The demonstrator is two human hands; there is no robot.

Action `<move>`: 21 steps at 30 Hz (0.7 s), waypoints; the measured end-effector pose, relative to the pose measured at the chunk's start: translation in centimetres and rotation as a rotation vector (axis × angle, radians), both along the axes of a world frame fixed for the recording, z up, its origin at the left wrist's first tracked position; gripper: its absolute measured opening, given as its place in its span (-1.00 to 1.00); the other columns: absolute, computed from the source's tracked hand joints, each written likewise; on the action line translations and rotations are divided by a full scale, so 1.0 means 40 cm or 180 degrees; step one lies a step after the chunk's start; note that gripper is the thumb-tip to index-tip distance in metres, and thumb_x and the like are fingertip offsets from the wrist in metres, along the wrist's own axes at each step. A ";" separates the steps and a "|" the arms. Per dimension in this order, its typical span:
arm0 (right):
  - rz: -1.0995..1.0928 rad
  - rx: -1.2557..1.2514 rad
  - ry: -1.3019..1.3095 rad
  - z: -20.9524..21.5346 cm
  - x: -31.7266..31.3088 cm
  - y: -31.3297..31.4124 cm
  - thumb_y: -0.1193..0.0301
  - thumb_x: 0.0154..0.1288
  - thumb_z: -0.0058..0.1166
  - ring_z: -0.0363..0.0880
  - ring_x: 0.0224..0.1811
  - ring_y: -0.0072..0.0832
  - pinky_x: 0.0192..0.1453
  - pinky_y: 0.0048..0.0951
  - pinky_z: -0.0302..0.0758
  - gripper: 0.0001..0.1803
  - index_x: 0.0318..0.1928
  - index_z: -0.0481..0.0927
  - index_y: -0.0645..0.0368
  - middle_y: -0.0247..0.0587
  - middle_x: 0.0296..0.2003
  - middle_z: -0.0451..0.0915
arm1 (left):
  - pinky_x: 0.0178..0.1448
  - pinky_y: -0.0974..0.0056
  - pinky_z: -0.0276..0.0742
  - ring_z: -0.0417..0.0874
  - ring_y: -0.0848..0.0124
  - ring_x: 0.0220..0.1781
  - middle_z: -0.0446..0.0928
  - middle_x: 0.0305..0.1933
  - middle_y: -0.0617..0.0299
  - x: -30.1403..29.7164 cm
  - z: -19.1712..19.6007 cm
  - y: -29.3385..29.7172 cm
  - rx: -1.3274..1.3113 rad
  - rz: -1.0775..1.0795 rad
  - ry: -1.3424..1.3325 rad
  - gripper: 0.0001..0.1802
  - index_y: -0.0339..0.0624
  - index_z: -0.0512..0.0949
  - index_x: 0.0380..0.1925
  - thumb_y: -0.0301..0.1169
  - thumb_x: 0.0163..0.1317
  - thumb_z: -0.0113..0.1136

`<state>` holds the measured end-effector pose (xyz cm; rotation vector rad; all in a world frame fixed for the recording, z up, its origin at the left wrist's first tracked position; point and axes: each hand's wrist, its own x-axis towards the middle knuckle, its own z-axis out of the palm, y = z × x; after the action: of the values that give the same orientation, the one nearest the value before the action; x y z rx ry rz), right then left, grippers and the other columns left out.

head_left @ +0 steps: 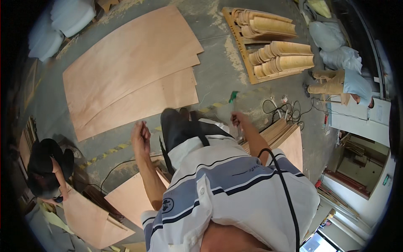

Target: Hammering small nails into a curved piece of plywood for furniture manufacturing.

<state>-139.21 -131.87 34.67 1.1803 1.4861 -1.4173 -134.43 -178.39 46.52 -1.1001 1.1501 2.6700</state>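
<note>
My left hand (141, 136) hangs in front of me at the left, its fingers loosely bent and apart, with nothing visible in them. Beyond it, large thin plywood sheets (134, 63) lie overlapped on the floor. At the right, my right hand (238, 119) is closed around a slim tool with a green end (233, 97); the green end points away from me. Its exact kind is too small to make out. A stack of long wooden strips (275, 133) lies beside my right forearm.
A pallet (239, 46) bears curved wooden pieces (283, 56). Black cables (294, 110) coil on the floor at the right. One person (348, 86) bends over at the far right; another (46, 168) handles a plywood sheet (90, 216) at the left. Wrapped bundles (73, 17) stand far left.
</note>
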 end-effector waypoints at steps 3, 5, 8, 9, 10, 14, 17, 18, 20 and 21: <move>-0.0557 -0.0312 -0.0230 0.008 -0.184 -0.040 0.20 0.28 -0.05 0.08 -0.82 -0.64 -0.73 -0.53 0.08 -0.66 -0.59 0.35 0.06 -0.35 -0.71 0.35 | -0.65 0.52 -0.01 0.12 0.65 -0.71 0.18 -0.70 0.48 -0.189 -0.011 -0.043 -0.0307 -0.0148 -0.0067 -0.75 -0.13 0.43 -0.51 -0.23 0.24 0.16; -0.0850 -0.0647 -0.0330 -0.001 -0.292 -0.078 0.19 0.31 -0.07 0.09 -0.82 -0.70 -0.76 -0.58 0.06 -0.68 -0.52 0.33 0.08 -0.37 -0.70 0.34 | -0.68 0.49 -0.05 0.10 0.65 -0.75 0.16 -0.74 0.48 -0.303 -0.060 -0.065 -0.0335 -0.0330 -0.0462 -0.71 -0.11 0.41 -0.56 -0.22 0.22 0.18; -0.1617 -0.0645 -0.0743 -0.055 -0.443 -0.131 0.24 0.35 -0.12 0.11 -0.82 -0.72 -0.76 -0.66 0.08 -0.72 -0.46 0.36 0.13 -0.40 -0.68 0.33 | -0.74 0.47 -0.10 0.08 0.64 -0.81 0.15 -0.78 0.48 -0.448 -0.174 -0.074 -0.0267 -0.0369 -0.0854 -0.69 -0.11 0.45 -0.56 -0.17 0.25 0.13; -0.1594 -0.0613 -0.0774 -0.053 -0.490 -0.148 0.24 0.35 -0.12 0.11 -0.82 -0.72 -0.76 -0.66 0.08 -0.72 -0.46 0.36 0.13 -0.40 -0.68 0.33 | -0.74 0.48 -0.10 0.08 0.63 -0.82 0.15 -0.78 0.48 -0.501 -0.194 -0.073 -0.0072 -0.0354 -0.1031 -0.67 -0.13 0.46 -0.54 -0.14 0.27 0.10; -0.1893 -0.0849 -0.0950 -0.049 -0.527 -0.165 0.24 0.35 -0.12 0.11 -0.82 -0.73 -0.77 -0.67 0.07 -0.74 -0.41 0.38 0.15 -0.43 -0.69 0.31 | -0.74 0.48 -0.10 0.08 0.63 -0.82 0.15 -0.78 0.48 -0.557 -0.213 -0.084 -0.0049 -0.0328 -0.1065 -0.67 -0.13 0.46 -0.54 -0.14 0.27 0.10; -0.2639 -0.1402 -0.1218 -0.052 -0.682 -0.171 0.23 0.36 -0.09 0.10 -0.81 -0.76 -0.77 -0.70 0.06 -0.74 -0.27 0.44 0.19 -0.51 -0.73 0.23 | -0.74 0.46 -0.09 0.11 0.61 -0.81 0.14 -0.79 0.47 -0.777 -0.232 -0.086 -0.0232 -0.0838 -0.1115 -0.56 -0.22 0.50 -0.46 -0.04 0.31 0.00; -0.2352 -0.1341 -0.1044 -0.037 -0.785 -0.189 0.23 0.37 -0.08 0.08 -0.80 -0.78 -0.77 -0.71 0.05 -0.74 -0.25 0.45 0.19 -0.54 -0.74 0.19 | -0.76 0.42 -0.09 0.08 0.58 -0.86 0.14 -0.85 0.45 -0.842 -0.276 -0.105 -0.0741 -0.1303 -0.1132 -0.40 -0.29 0.52 -0.58 0.08 0.29 -0.04; -0.2132 -0.1002 -0.0931 -0.022 -0.832 -0.213 0.24 0.38 -0.09 0.06 -0.80 -0.78 -0.77 -0.73 0.05 -0.75 -0.26 0.45 0.18 -0.56 -0.74 0.17 | -0.77 0.41 -0.10 0.07 0.58 -0.86 0.15 -0.85 0.43 -0.859 -0.302 -0.106 -0.0949 -0.1576 -0.1268 -0.34 -0.28 0.51 -0.65 0.14 0.26 -0.05; -0.1966 -0.0825 -0.0839 -0.040 -0.908 -0.225 0.24 0.37 -0.07 0.05 -0.80 -0.78 -0.76 -0.73 0.04 -0.75 -0.27 0.46 0.18 -0.56 -0.74 0.17 | -0.72 0.37 0.00 0.15 0.55 -0.84 0.18 -0.86 0.36 -0.889 -0.342 -0.108 -0.1170 -0.2227 -0.1417 -0.25 -0.26 0.50 -0.74 0.27 0.16 -0.06; -0.1758 -0.0678 -0.0717 -0.067 -0.942 -0.221 0.24 0.36 -0.05 0.05 -0.80 -0.79 -0.76 -0.74 0.04 -0.76 -0.27 0.46 0.18 -0.56 -0.74 0.17 | -0.72 0.37 0.00 0.15 0.55 -0.84 0.18 -0.86 0.36 -0.901 -0.364 -0.097 -0.1148 -0.2266 -0.1447 -0.25 -0.26 0.50 -0.74 0.27 0.16 -0.06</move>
<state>-176.90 -140.70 31.97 1.6248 0.8599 -1.6785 -170.46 -182.26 31.98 -0.9978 1.5672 1.6273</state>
